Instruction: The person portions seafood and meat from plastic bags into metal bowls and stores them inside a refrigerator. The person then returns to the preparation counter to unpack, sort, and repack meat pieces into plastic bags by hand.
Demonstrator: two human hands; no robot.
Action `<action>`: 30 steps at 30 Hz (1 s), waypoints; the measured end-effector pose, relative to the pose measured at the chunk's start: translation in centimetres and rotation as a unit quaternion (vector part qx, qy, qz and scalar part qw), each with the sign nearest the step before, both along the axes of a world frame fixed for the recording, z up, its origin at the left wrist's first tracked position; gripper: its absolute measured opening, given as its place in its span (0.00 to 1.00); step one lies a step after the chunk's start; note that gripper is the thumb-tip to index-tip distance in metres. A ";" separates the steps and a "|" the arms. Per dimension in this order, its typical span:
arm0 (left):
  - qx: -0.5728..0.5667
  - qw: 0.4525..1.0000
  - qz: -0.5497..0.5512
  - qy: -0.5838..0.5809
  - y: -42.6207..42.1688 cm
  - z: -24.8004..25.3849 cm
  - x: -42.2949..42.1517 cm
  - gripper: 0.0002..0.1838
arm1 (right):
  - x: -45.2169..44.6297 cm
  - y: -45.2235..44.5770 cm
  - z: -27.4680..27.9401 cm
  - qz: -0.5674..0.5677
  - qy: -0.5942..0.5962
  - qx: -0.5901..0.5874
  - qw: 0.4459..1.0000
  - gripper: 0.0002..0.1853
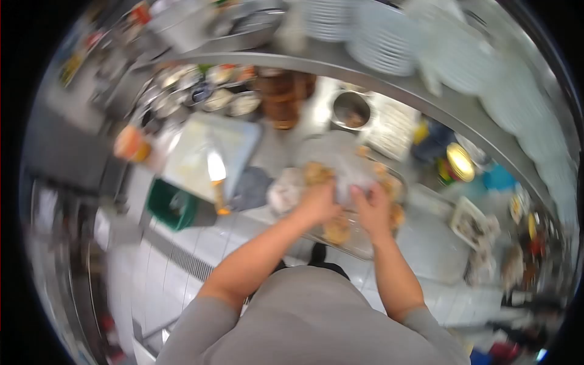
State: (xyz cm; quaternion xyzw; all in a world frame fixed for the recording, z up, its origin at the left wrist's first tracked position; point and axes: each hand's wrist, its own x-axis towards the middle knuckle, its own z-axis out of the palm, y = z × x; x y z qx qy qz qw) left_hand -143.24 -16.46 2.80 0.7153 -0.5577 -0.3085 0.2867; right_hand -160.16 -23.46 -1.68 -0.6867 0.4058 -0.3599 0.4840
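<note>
A clear plastic bag (340,159) is spread above a metal tray (359,248). My left hand (322,199) is closed on the bag's near edge, its fingers partly hidden. Opposite it, my right hand (372,210) pinches the same edge between thumb and fingers. Golden-brown food pieces (336,229) lie in the tray around and below the hands; blur hides their exact kind. Left of my left hand sits a whitish bundle (286,190) that I cannot make out.
A knife (216,170) lies on a white cutting board (194,146), beside a grey cloth (250,188). A green bin (172,204) stands below. Behind are a metal pot (351,111) and a shelf (304,59) with stacked plates (380,39). An open can (460,162) is at right.
</note>
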 end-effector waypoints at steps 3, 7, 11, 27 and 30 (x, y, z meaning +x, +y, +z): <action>-0.203 0.970 0.135 0.023 6.0 -0.7 2.0 0.26 | 4.0 4.3 2.6 0.086 -0.111 0.040 0.989 0.12; -0.293 0.951 0.101 0.009 14.1 -1.7 8.9 0.24 | 9.3 8.8 5.9 0.260 0.023 -0.020 0.965 0.19; -0.349 0.892 0.275 -0.083 23.5 -2.8 18.6 0.23 | 14.3 12.2 7.9 0.328 0.029 -0.140 0.934 0.25; -0.296 0.754 0.434 0.395 26.1 -7.2 42.4 0.20 | 22.2 16.1 -1.9 0.288 0.211 -0.174 0.918 0.30; -0.297 0.751 0.416 0.418 24.6 -6.3 41.3 0.22 | 29.9 18.6 -3.1 0.348 0.209 -0.280 0.870 0.28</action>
